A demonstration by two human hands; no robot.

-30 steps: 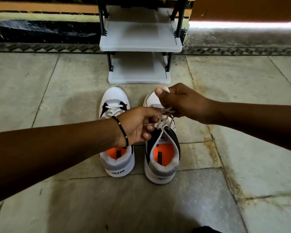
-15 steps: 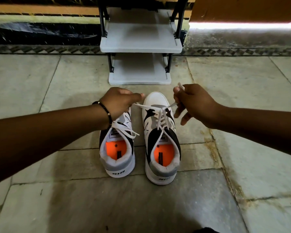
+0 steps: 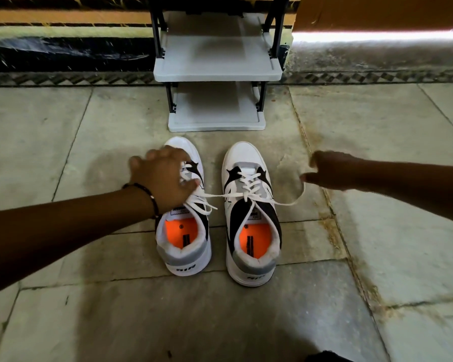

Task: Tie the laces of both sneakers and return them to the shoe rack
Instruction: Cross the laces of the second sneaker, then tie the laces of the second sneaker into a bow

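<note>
Left fingers [image 3: 187, 182]: curled shut around one end of the white lace.
Left hand [image 3: 162, 178]: it sits over the front of the left shoe, with a dark bead band [image 3: 144, 190] on the wrist.
Right fingers [image 3: 307, 176]: pinched shut on the other end of the lace. This hand is blurry.
Right hand [image 3: 330, 169]: it is out past the right side of the right shoe, up off the floor.
Lace [image 3: 220, 195]: it runs from the left hand, across the gap between the shoes, through the top of the right shoe, then bends up in a curve to the right hand.
Right shoe [image 3: 250, 212]: white, black and grey, orange inside. It stands flat on the floor, toe pointing at the rack.
Left shoe [image 3: 185, 239]: same colours, just beside the right one. Its own laces lie loose on top.
Shoe rack [image 3: 216, 58]: grey shelves on black legs, near the toes of the shoes. Both shelves have no shoes on them.
Floor [image 3: 89, 142]: big stone tiles.
</note>
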